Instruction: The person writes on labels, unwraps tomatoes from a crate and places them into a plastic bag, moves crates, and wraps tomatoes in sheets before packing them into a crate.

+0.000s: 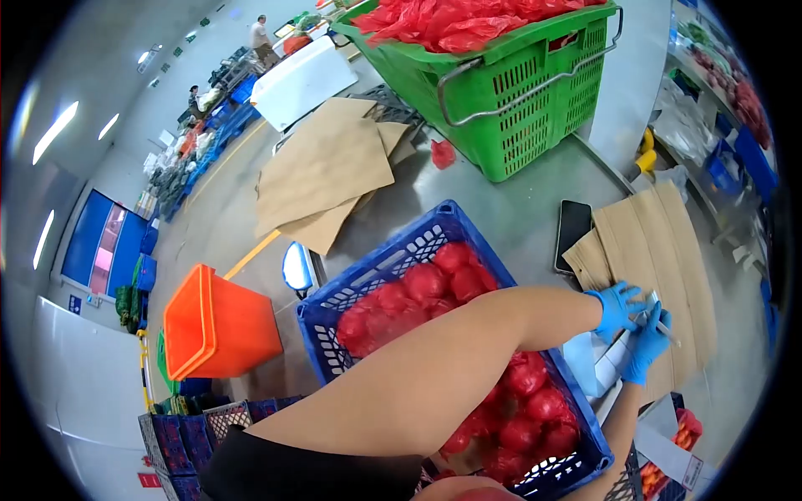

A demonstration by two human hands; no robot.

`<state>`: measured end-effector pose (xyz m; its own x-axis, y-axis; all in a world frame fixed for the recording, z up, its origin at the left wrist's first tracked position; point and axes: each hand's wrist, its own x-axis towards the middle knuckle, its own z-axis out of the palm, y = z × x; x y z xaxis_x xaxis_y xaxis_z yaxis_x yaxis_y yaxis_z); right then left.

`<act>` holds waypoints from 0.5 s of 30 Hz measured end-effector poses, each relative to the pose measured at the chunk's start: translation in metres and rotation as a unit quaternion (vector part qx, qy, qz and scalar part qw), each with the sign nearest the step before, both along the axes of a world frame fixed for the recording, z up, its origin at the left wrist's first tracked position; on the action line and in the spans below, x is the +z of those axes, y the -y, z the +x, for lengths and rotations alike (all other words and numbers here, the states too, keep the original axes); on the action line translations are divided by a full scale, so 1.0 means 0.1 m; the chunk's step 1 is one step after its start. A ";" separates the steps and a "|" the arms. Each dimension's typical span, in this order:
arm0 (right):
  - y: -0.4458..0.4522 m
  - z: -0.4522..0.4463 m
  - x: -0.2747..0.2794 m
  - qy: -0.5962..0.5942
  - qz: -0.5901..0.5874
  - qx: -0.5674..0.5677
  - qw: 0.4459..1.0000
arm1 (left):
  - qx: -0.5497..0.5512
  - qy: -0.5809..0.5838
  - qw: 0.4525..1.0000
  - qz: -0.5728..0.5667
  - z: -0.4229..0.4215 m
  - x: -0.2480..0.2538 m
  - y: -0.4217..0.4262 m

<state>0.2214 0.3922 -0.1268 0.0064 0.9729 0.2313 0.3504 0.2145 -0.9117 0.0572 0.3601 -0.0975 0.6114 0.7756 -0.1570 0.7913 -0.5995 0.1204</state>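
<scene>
My left hand [617,310], in a blue glove, reaches across the crate with its fingers stretched out and lying flat by a white label strip [616,357]. Close beside it, my right hand [645,347], gloved in blue too, is closed around a thin, pale pen [666,331]. Both hands are over the edge of brown cardboard sheets [664,242]. Under my left arm stands a blue plastic crate [380,265] of round produce in red plastic bags [424,284]. The arm hides part of the crate's contents.
A green crate [501,108] heaped with red bags [468,21] stands at the back. A phone [573,236] lies by the cardboard. Further left are loose cardboard sheets [334,167], an orange bin [238,326] and a white box [305,79]. Two people are far off.
</scene>
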 end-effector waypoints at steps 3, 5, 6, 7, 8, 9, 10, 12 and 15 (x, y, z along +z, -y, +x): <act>0.06 0.07 0.07 0.046 -0.026 -0.023 0.998 | 0.003 -0.003 1.000 -0.027 0.10 0.01 0.00; 0.05 0.11 0.02 0.023 -0.023 -0.005 0.999 | 0.001 -0.009 1.000 -0.027 0.07 0.02 0.00; 0.04 0.10 0.01 0.010 -0.021 0.004 1.000 | 0.001 -0.008 1.000 -0.025 0.05 0.04 0.00; 0.04 0.11 -0.02 0.021 -0.006 0.000 1.000 | 0.001 -0.005 1.000 -0.025 0.05 0.04 0.00; 0.03 0.12 -0.04 0.032 0.010 -0.003 0.999 | 0.000 -0.002 1.000 -0.025 0.06 0.04 0.00; 0.03 0.13 -0.06 0.043 0.025 -0.007 0.999 | 0.003 -0.006 1.000 -0.026 0.07 0.03 0.01; 0.02 0.13 -0.09 0.048 0.031 -0.009 0.998 | 0.006 -0.011 1.000 -0.026 0.08 0.03 0.00; 0.01 0.13 -0.08 0.059 0.045 -0.014 0.997 | 0.010 -0.013 1.000 -0.022 0.09 0.01 0.00; 0.06 0.09 -0.01 0.059 0.058 -0.025 0.996 | 0.007 -0.008 1.000 -0.017 0.08 -0.01 0.00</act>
